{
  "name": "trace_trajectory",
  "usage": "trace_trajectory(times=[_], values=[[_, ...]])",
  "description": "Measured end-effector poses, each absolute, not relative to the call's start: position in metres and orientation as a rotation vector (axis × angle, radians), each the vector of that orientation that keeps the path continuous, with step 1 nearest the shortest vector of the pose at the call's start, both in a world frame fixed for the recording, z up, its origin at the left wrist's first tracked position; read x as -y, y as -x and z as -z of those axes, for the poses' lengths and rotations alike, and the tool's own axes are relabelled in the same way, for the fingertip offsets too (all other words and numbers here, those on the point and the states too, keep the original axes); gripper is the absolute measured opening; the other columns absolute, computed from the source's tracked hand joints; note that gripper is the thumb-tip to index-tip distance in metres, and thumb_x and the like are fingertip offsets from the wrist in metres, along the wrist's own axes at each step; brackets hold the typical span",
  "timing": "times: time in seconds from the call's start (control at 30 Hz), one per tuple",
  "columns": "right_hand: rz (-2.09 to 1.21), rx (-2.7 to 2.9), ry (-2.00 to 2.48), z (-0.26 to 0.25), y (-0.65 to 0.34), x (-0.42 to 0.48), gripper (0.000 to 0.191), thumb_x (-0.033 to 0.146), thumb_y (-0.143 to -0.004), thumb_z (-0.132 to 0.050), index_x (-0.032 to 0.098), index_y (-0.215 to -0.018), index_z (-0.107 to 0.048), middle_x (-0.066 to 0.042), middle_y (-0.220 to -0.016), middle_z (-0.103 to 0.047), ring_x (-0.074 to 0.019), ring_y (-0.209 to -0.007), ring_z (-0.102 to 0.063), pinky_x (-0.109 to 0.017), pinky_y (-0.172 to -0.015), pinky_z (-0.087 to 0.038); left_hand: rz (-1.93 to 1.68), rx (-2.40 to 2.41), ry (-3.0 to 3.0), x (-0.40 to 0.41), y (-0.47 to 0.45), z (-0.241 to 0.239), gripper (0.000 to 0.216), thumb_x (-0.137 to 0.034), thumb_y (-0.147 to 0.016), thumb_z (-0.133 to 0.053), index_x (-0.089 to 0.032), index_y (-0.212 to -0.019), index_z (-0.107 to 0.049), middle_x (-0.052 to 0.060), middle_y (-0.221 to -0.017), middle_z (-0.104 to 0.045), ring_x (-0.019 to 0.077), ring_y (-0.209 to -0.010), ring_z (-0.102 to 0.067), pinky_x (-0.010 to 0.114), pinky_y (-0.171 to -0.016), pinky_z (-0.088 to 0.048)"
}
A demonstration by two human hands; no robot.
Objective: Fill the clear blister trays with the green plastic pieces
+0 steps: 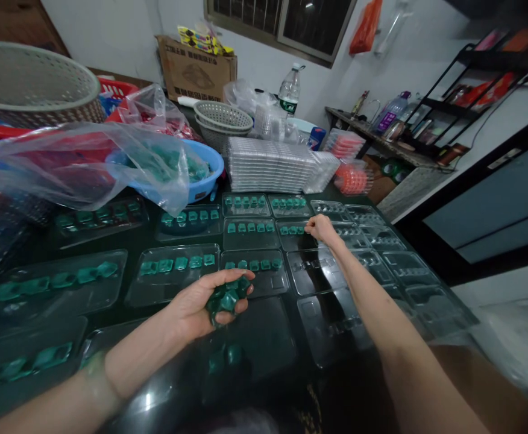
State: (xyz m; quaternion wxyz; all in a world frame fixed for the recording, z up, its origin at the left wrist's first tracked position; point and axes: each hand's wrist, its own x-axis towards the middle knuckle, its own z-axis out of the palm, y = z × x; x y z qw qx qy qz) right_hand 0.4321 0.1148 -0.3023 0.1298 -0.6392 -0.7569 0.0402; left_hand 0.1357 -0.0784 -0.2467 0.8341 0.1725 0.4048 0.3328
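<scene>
Several glossy green translucent cubes rest in my left hand, its fingers curled around them, above the clear plastic trays near the middle of the table. My right hand reaches farther out, with fingertips pinched together at the end of a short row of green cubes in a clear tray. Whatever sits between those fingertips is hidden. Other trays to the left and behind hold rows of green cubes. On the right, the clear trays show no green pieces.
A blue basin of green pieces, partly under a clear plastic bag, stands at the back left. Stacked clear plastic trays are beside it. Behind are grey colanders, a cardboard box and a water bottle.
</scene>
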Motion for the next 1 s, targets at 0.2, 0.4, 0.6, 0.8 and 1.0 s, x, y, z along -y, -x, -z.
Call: trace_trajectory(times=[0.2,0.4,0.6,0.8,1.0], values=[[-0.064,2.201,1.911,0.288,-0.431,-0.104,0.017,0.025,-0.066,-0.062,0.012,-0.073,-0.068,-0.011,-0.07,-0.066,-0.0193,-0.069,-0.059,-0.025,-0.06,-0.039,-0.707,-0.735,-0.363,0.076,-0.138,0.249,0.032,-0.039,-0.072,-0.058,-0.014,-0.091,-0.058,0.009,-0.08,-0.057,0.0129,-0.055,-0.056,0.015,-0.032,-0.027],[-0.095,2.158,1.754,0.256,-0.409,-0.065,0.033,0.031,-0.076,-0.054,0.014,-0.104,-0.06,-0.008,-0.082,-0.065,-0.0176,-0.072,-0.058,-0.027,-0.063,-0.042,-0.727,-0.681,-0.332,0.077,-0.138,0.252,0.039,-0.043,-0.073,-0.054,-0.014,-0.099,-0.057,0.01,-0.081,-0.058,0.0159,-0.058,-0.058,0.015,-0.033,-0.028],[-0.638,2.286,0.916,0.223,-0.342,0.049,0.027,0.024,-0.075,-0.059,0.022,-0.102,-0.059,-0.003,-0.091,-0.06,-0.01,-0.062,-0.053,-0.024,-0.058,-0.044,-0.723,-0.649,-0.311,0.078,-0.147,0.255,0.031,-0.04,-0.073,-0.055,-0.015,-0.091,-0.057,0.007,-0.076,-0.059,0.016,-0.054,-0.057,0.016,-0.032,-0.026],[-0.599,2.273,0.872,0.226,-0.332,0.076,0.022,0.016,-0.076,-0.056,0.021,-0.096,-0.061,-0.004,-0.091,-0.058,-0.0136,-0.078,-0.054,-0.026,-0.068,-0.044,-0.684,-0.684,-0.276,0.082,-0.158,0.253,0.025,-0.037,-0.07,-0.06,-0.014,-0.079,-0.055,0.005,-0.065,-0.056,0.0161,-0.052,-0.056,0.016,-0.031,-0.025],[-0.884,1.945,1.077,0.241,-0.338,0.076,0.011,0.023,-0.074,-0.059,0.019,-0.084,-0.061,0.0,-0.07,-0.056,-0.0112,-0.062,-0.052,-0.022,-0.056,-0.043,-0.733,-0.723,-0.33,0.088,-0.163,0.252,0.028,-0.028,-0.068,-0.064,-0.016,-0.092,-0.058,0.003,-0.07,-0.058,0.0125,-0.051,-0.055,0.015,-0.031,-0.024]])
